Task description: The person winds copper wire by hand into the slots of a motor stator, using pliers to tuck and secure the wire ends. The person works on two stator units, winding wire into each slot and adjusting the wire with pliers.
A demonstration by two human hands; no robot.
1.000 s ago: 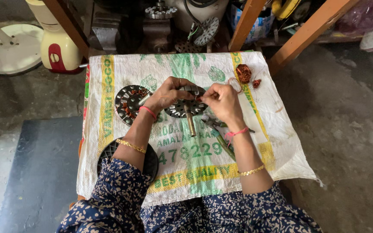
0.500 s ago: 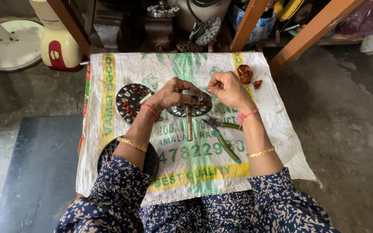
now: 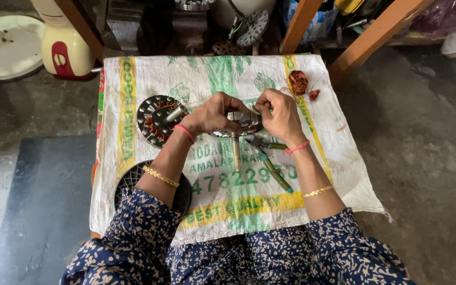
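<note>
Hands first: our left hand [image 3: 209,115] grips the rim of a round metal stator [image 3: 238,124] with a shaft [image 3: 236,154] pointing toward us, and our right hand [image 3: 279,113] is closed at its far edge, fingertips pinched on something too fine to make out. Just below the right wrist lie green-handled pliers [image 3: 270,163], untouched. Left of the left hand sits a second stator [image 3: 158,119] with copper winding in place. Beyond the right hand lies a clump of loose copper wire [image 3: 297,82]. We judge the work is midway: wire lies pulled out, the held stator not finished.
</note>
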